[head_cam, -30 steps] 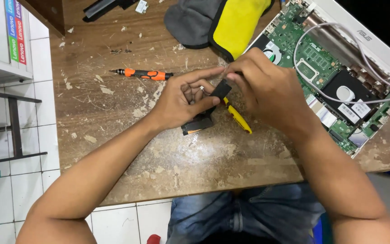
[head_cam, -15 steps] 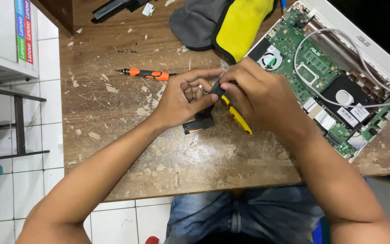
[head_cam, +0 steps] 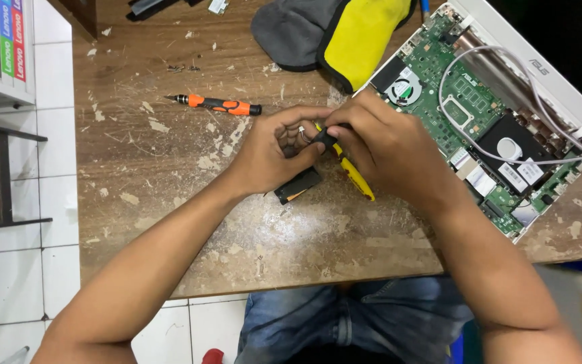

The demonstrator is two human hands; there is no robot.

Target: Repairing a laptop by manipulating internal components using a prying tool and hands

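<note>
Two hands meet mid-frame over the bench (head_cam: 170,175), left hand (head_cam: 271,155) pinching a black part (head_cam: 298,185), right hand (head_cam: 385,145) closed around a yellow screwdriver (head_cam: 351,172); its tip could slip and gouge the part, I judge.

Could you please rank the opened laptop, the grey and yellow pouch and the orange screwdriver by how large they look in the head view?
1. opened laptop
2. grey and yellow pouch
3. orange screwdriver
</note>
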